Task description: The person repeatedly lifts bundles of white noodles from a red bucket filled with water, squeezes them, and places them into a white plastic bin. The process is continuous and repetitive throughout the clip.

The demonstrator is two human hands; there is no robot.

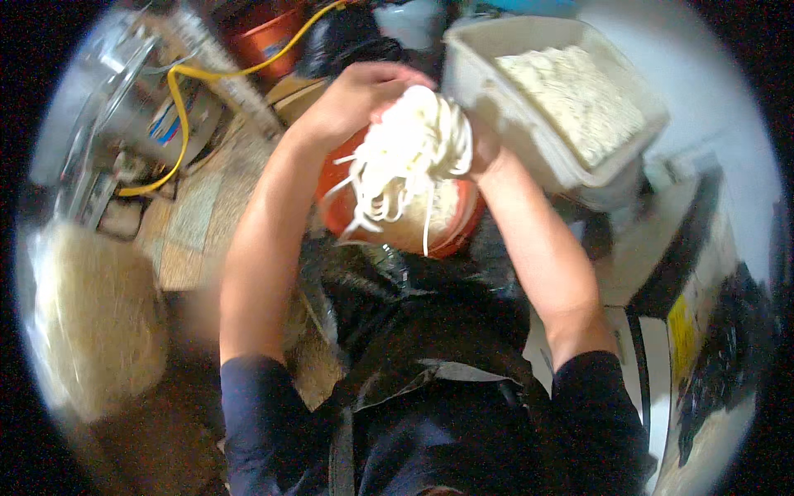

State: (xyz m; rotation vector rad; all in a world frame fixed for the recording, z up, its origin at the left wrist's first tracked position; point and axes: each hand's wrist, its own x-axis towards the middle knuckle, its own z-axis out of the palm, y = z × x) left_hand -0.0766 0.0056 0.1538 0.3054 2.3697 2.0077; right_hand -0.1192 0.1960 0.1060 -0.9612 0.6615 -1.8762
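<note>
A bundle of thick white noodles (419,139) is raised between my two hands, with loose strands dangling. Around its far left side curls my left hand (378,93); some of its fingers are behind the bundle. My right hand (484,146) grips the right side, its fingers mostly hidden by the noodles. Directly below is an orange-red container (338,214) with more pale noodles (443,208) inside. To the right, a large whitish rectangular tub (515,133) holds a broad pale mass (577,99), perhaps noodles too.
A clear bag of pale, thin strands (99,322) sits at the left. A yellow cable (180,111) crosses the upper left, past a large metal vessel (198,124). Behind my hands are an orange bucket (273,40) and a black plastic bag (350,40).
</note>
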